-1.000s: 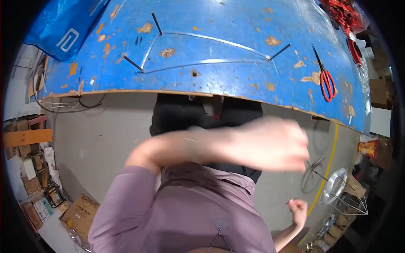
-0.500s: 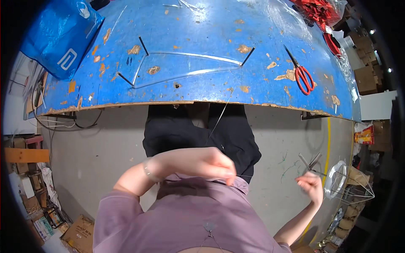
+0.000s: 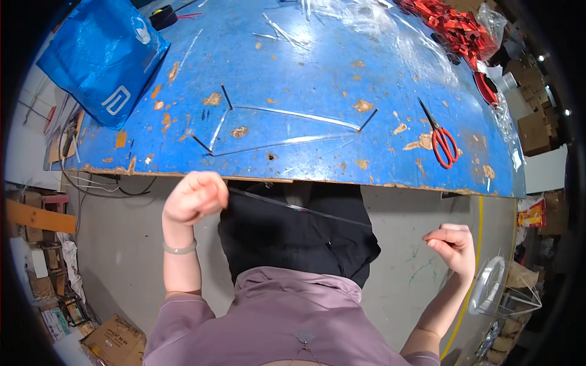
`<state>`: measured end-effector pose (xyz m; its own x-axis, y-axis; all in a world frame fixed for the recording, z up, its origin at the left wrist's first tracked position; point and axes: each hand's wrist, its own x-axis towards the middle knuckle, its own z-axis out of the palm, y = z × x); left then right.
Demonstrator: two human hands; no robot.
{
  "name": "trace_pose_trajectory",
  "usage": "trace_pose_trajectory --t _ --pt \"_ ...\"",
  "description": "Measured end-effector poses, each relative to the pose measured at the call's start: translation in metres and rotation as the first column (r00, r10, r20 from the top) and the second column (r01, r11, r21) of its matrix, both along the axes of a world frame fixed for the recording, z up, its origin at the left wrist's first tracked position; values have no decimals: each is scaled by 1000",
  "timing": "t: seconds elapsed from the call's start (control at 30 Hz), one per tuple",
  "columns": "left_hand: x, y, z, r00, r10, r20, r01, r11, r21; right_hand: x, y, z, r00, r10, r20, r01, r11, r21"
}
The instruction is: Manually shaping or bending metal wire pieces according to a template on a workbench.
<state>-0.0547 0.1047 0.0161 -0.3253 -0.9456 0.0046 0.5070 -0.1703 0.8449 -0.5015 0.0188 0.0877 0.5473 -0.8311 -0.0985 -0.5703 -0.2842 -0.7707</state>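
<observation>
My left hand (image 3: 198,198) is raised at the table's front edge, fingers curled closed. From it a thin, clear-looking strip (image 3: 299,208) runs slantwise over my lap toward my right hand. Off to the right, my right hand (image 3: 450,247) is closed in a pinch, thumb against fingers; the strip's last stretch near it is too faint to follow. A flat triangular frame of clear strips (image 3: 293,141) lies on the blue table (image 3: 317,165), with a short black rod (image 3: 368,119) standing up at each corner. Red-handled scissors (image 3: 444,146) lie right of the frame.
A blue bag (image 3: 104,67) stands at the table's left end. Black tape (image 3: 163,17) and loose clear strips (image 3: 284,32) lie farther back. Crumpled red foil (image 3: 452,27) is at the far right. Beside my right arm is a wire frame (image 3: 516,293); a cardboard box (image 3: 114,341) sits lower left.
My left hand has swung from my waist out left and up to the table edge, drawing the strip across. My right hand has risen slightly; grey prong-like shapes above it are gone from sight.
</observation>
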Motion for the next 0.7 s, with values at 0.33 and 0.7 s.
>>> trace_pose_trajectory --t 0.33,0.7 --pt "67 -48 -5 807 577 -125 -571 817 81 147 -118 28 992 103 78 -80 961 -263" --pt "59 -107 -16 -92 576 813 -364 740 -566 181 -251 -38 959 -25 -281 -10 993 -120"
